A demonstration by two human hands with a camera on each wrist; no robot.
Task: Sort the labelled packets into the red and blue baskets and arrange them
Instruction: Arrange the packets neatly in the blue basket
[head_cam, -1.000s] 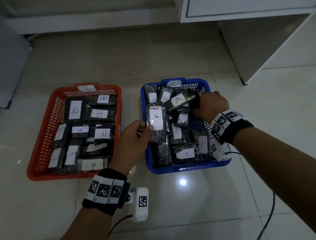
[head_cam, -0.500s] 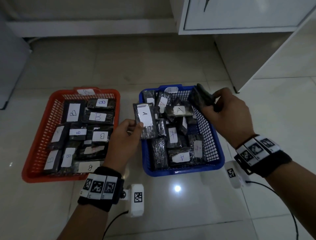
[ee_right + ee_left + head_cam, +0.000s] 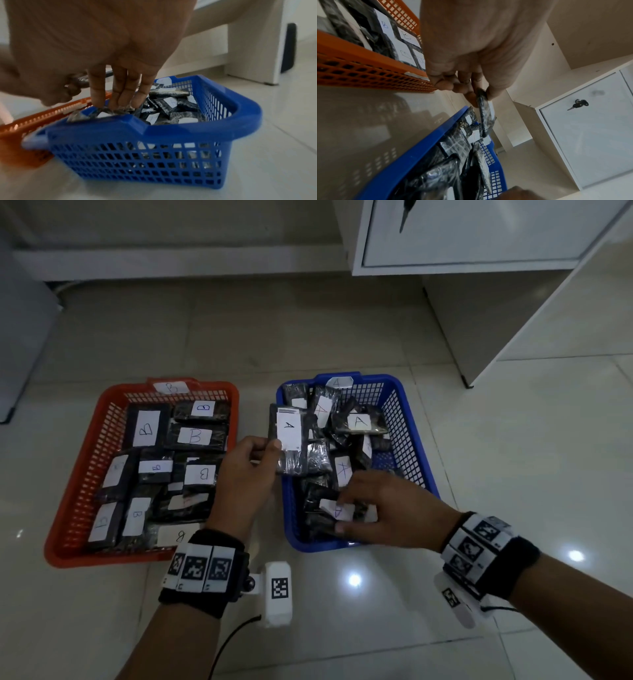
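A red basket [image 3: 68, 508] on the left holds several black packets labelled B. To its right, a blue basket [image 3: 421, 457] holds several packets labelled A, lying untidily. My left hand [image 3: 270, 448] pinches an A packet [image 3: 289, 440] by its lower left edge, above the blue basket's left rim; the left wrist view shows this packet [image 3: 483, 116] edge-on. My right hand [image 3: 342, 515] reaches into the near part of the blue basket, its straight fingers [image 3: 116, 102] touching the top of a packet [image 3: 337, 510] there, thumb apart.
A white cabinet [image 3: 479, 234] with a key [image 3: 406, 213] in its door stands behind the blue basket, its side panel [image 3: 452, 330] reaching the floor. A grey object [image 3: 17, 337] stands at the far left. Tiled floor [image 3: 342, 628] lies all around.
My right hand has come from the blue basket's far right corner, where it held a packet, down to the near left part. The left hand keeps its A packet, nearly still.
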